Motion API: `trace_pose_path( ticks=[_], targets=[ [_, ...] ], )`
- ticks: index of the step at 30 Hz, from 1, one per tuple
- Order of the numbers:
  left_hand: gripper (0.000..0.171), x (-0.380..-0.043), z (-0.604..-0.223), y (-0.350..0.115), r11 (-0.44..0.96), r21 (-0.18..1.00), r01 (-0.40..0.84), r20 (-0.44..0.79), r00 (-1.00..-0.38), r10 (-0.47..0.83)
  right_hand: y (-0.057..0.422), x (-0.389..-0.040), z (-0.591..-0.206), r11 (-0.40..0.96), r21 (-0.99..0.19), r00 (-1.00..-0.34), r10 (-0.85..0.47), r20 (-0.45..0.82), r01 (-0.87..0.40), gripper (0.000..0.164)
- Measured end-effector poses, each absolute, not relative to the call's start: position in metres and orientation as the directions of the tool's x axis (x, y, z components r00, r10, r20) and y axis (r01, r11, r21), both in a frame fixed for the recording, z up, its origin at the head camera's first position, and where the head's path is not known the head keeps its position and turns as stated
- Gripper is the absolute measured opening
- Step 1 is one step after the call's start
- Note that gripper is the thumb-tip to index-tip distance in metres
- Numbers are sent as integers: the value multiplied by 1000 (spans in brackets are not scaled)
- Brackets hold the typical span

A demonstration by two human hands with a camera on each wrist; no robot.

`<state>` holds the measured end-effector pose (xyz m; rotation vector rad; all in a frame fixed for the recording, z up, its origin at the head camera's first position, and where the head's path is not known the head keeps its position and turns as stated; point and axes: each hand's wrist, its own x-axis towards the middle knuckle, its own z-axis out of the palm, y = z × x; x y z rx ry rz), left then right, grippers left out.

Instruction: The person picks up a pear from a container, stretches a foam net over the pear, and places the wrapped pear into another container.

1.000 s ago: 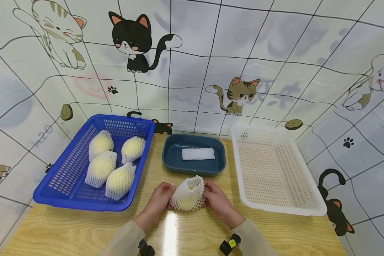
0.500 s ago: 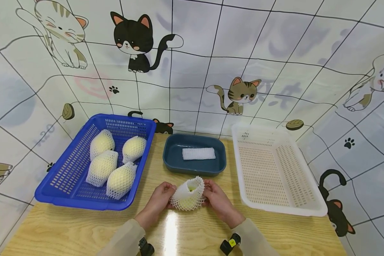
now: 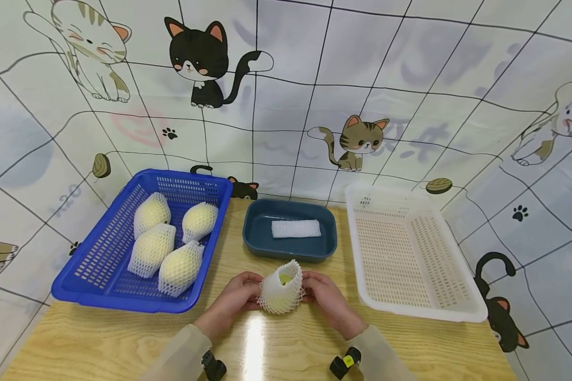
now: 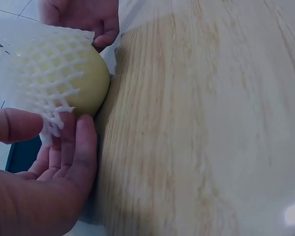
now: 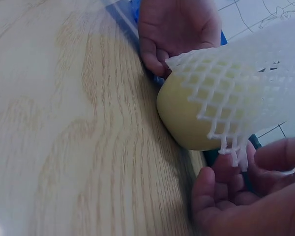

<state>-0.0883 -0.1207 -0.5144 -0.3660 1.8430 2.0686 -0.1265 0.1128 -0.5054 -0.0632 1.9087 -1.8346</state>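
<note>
A white foam net sleeve [image 3: 278, 295] covers much of a pale yellow round fruit [image 5: 179, 115], which sits on the table between the hands. The bare underside of the fruit shows below the net's edge in both wrist views. Through the sleeve's open upper end, a yellow-green patch is visible in the head view. My left hand [image 3: 238, 297] pinches the net's lower edge between thumb and fingers on the left. On the other side, my right hand [image 3: 325, 299] pinches that same edge, its curled fingers beside the fruit.
At the left, a blue basket [image 3: 107, 264] holds several net-wrapped fruits [image 3: 151, 251]. A dark teal tray [image 3: 257, 241] with a flat white foam net [image 3: 296, 228] stands behind the hands. A white basket [image 3: 386, 254] is on the right. A cat-print curtain [image 3: 286, 95] hangs behind.
The left hand has shifted slightly, and the net's left edge has drawn inward. The sleeve stands a little more upright, with its opening showing more yellow-green inside. The right hand has barely moved.
</note>
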Motion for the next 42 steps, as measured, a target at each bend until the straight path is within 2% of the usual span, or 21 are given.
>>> trace_pose_path(
  ticks=[12, 25, 32, 42],
  targets=[
    [43, -90, -515, -119, 20, 931, -365, -366, -930, 42, 115, -126, -508, 133, -967, -873, -417, -252, 216, 43],
    [47, -91, -515, -120, 142, 946, -290, -297, -955, 29, 113, -128, -512, 307, -951, -889, -426, -170, 35, 43],
    [46, -90, -520, -120, 239, 945, -225, -230, -973, -9, 113, -128, -511, 403, -911, -893, -436, -110, -85, 36],
    [34, -89, -516, -121, 346, 924, -161, -181, -983, 24, 113, -129, -513, 512, -834, -910, -413, -32, -203, 25]
  ],
)
